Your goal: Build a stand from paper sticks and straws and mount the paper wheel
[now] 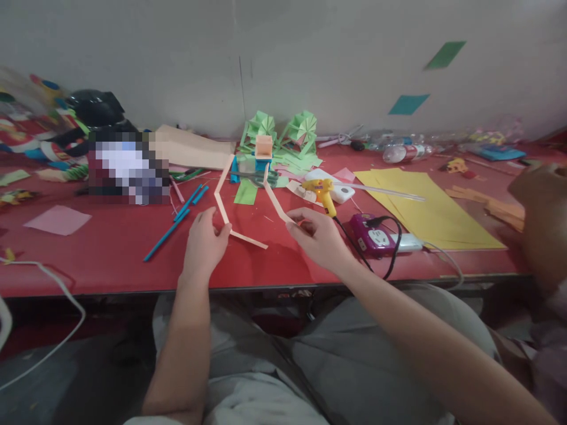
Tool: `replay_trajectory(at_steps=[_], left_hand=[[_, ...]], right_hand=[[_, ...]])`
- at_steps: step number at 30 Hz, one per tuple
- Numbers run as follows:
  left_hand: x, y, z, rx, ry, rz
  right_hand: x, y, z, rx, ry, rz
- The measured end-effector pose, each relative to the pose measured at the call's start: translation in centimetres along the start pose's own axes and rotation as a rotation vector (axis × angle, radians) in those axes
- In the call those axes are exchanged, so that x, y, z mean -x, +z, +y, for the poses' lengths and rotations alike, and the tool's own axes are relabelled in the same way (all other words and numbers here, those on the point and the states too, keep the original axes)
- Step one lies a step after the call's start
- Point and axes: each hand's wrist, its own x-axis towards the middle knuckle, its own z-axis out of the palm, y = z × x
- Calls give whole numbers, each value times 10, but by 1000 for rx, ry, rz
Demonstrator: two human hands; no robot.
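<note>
My left hand (206, 239) pinches a peach paper strip (222, 209) between thumb and fingers. Creases bend the strip into angled sections; one end reaches up toward the back, the other slants right over the red table (252, 265). Thumb and fingers of my right hand (316, 236) close on the lower end of a second peach paper strip (275, 202), which is bent too. Its upper end comes up just below a small peach paper box (264, 147) on a blue paper piece (263, 165). Scissors (271, 177) lie between the two strips, partly covered.
A yellow glue gun (322, 190) and a purple power socket (372, 236) with cables sit right of my right hand. Blue paper sticks (166, 235) lie left. Behind stand green folded-paper models (303, 131). Yellow sheets (425, 206) spread right, near another person's arm (543, 218).
</note>
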Motion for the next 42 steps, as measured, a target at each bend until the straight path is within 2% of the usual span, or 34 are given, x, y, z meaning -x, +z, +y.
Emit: replay_trajectory(at_steps=[2, 4, 6, 8, 10, 13, 17, 21, 23, 25, 28, 32, 37, 42], left_hand=[[2, -2, 6, -25, 62, 31], [5, -4, 16, 48, 105, 21], [10, -4, 28, 226, 79, -77], [14, -1, 40, 461, -22, -240], [18, 4, 48, 623, -88, -333], [20, 12, 52, 732, -107, -368], [16, 17, 44, 773, -144, -322], [13, 16, 37, 797, -186, -295], [14, 16, 38, 823, -189, -337], [15, 16, 40, 842, -173, -437], [17, 15, 43, 848, -144, -581], [17, 14, 43, 831, -129, -648], [16, 14, 40, 821, -178, -673], [17, 13, 40, 826, -158, -632]], right_hand=[[1, 1, 2, 95, -85, 34], [3, 4, 3, 156, -176, 26], [7, 6, 4, 197, -258, 12], [10, 9, 3, 270, -318, -8], [14, 11, 2, 378, -368, -60], [17, 11, 1, 466, -457, -175], [14, 9, 2, 212, -522, -233], [9, 8, 2, -57, -471, -215], [7, 9, 1, -128, -426, -210], [6, 9, 1, -179, -396, -215], [5, 10, 4, -158, -413, -218], [4, 8, 7, 12, -498, -201], [3, 5, 8, 169, -584, -231], [4, 5, 6, 186, -603, -216]])
